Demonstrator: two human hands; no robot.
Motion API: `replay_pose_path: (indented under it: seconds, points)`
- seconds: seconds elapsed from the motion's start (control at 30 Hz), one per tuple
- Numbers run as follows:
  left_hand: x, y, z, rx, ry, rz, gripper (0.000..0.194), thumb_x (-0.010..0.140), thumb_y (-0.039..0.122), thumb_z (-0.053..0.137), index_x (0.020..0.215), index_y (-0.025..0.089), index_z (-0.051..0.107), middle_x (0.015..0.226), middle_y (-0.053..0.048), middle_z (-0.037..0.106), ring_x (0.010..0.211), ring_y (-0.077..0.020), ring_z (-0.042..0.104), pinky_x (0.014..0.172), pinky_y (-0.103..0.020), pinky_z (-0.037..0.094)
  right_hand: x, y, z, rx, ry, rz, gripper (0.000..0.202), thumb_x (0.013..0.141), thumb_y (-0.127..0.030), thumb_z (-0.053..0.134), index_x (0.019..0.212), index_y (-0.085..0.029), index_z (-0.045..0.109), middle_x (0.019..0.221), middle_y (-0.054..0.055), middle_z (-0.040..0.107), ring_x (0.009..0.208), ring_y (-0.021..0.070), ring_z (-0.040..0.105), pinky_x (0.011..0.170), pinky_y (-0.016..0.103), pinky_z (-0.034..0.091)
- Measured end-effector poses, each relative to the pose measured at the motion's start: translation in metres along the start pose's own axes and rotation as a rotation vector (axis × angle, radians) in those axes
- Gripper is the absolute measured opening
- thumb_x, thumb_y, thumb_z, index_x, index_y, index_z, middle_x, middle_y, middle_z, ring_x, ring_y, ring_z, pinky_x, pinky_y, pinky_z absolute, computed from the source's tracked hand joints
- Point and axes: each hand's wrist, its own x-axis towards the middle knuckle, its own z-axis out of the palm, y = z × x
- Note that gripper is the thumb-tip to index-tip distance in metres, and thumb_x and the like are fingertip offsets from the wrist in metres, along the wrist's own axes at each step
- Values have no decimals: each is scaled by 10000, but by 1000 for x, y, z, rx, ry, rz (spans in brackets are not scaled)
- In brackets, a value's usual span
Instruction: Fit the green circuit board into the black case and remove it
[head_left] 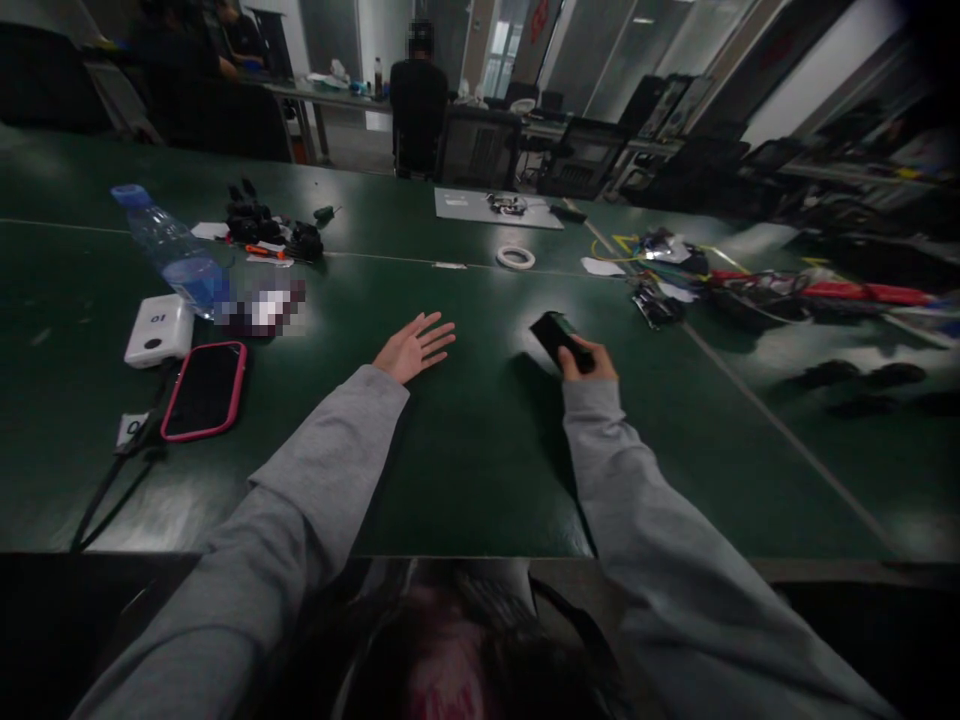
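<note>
My right hand (592,362) is wrapped round a small dark box-like object (553,335), tilted above the green table (480,460); its exact kind cannot be made out. A shadow falls on the tabletop to its left. My left hand (417,347) rests palm up with the fingers spread and nothing in it. Left of that hand lie a phone in a pink case (205,390), a white power bank-like device (160,330) and a clear plastic bottle (180,255) with a blue cap.
A white tape roll (516,258) lies ahead, with a grey board (495,207) behind it. Black parts (262,222) and an orange-handled tool (265,252) are at the back left. Cables and red items (825,290) clutter the right. A person (418,100) sits beyond the table.
</note>
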Motion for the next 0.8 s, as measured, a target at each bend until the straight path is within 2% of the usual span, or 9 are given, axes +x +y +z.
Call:
replay_pose_path:
  seconds: [0.07, 0.13, 0.2, 0.27, 0.4, 0.5, 0.6, 0.7, 0.8]
  points:
    - [2, -3, -3, -14, 24, 8, 454, 847, 445, 613, 1259, 274, 529, 1413, -64, 525, 1283, -220, 512, 1070, -410, 382, -23, -38, 43, 137, -141, -11, 455, 845, -505, 595, 1141, -163, 642, 1005, 90, 641, 889, 184, 612, 858, 372, 531]
    - [4, -6, -6, -33, 58, 32, 452, 801, 397, 681, 1217, 284, 545, 1316, -48, 590, 1155, -198, 595, 1024, -390, 418, -43, -73, 73, 178, -209, -148, 411, 874, -478, 586, 1152, -180, 641, 1025, 93, 623, 927, 184, 607, 881, 366, 533]
    - [5, -7, -6, -45, 84, 39, 478, 751, 395, 733, 1178, 264, 563, 1163, -44, 653, 981, -169, 651, 945, -354, 459, -55, -100, 92, 154, -219, -341, 361, 895, -422, 583, 1161, -187, 645, 1094, 115, 580, 1016, 196, 585, 940, 364, 517]
    - [6, -8, -5, -50, 110, 37, 486, 709, 411, 767, 1119, 223, 585, 1012, -41, 680, 840, -146, 661, 848, -312, 484, -59, -116, 102, 116, -207, -470, 326, 913, -371, 567, 1170, -186, 644, 1138, 130, 538, 1066, 204, 563, 966, 358, 509]
    - [8, -7, -2, -38, 184, 92, 459, 654, 316, 811, 1035, 195, 586, 931, -23, 684, 741, -122, 652, 750, -278, 486, -55, -117, 112, 67, -191, -508, 302, 927, -325, 542, 1186, -187, 611, 1156, 133, 519, 1092, 220, 545, 976, 384, 507]
    - [10, -8, -1, -6, 253, 112, 510, 608, 236, 835, 1041, 199, 569, 936, -10, 685, 704, -120, 651, 710, -279, 486, -54, -110, 115, 99, -179, -495, 410, 908, -316, 563, 1282, -159, 504, 1186, 145, 525, 1136, 240, 527, 1014, 419, 483]
    - [11, -10, 0, 22, 305, 122, 549, 585, 196, 840, 1055, 202, 556, 934, -4, 680, 687, -118, 646, 667, -269, 480, -55, -105, 117, 154, -219, -448, 550, 882, -337, 594, 1355, -143, 393, 1239, 164, 503, 1150, 256, 521, 1030, 452, 464]
    - [12, -10, 1, 35, 321, 126, 530, 602, 207, 825, 1058, 203, 555, 931, -3, 677, 683, -114, 642, 646, -259, 474, -55, -103, 119, 211, -266, -383, 621, 846, -385, 633, 1361, -156, 371, 1224, 159, 491, 1137, 254, 522, 1024, 457, 461]
    - [13, -10, 2, 32, 331, 141, 507, 610, 221, 815, 1047, 209, 558, 936, 0, 679, 704, -117, 651, 664, -256, 482, -55, -101, 121, 293, -249, -295, 687, 809, -477, 666, 1349, -168, 372, 1175, 138, 494, 1099, 233, 536, 994, 423, 482]
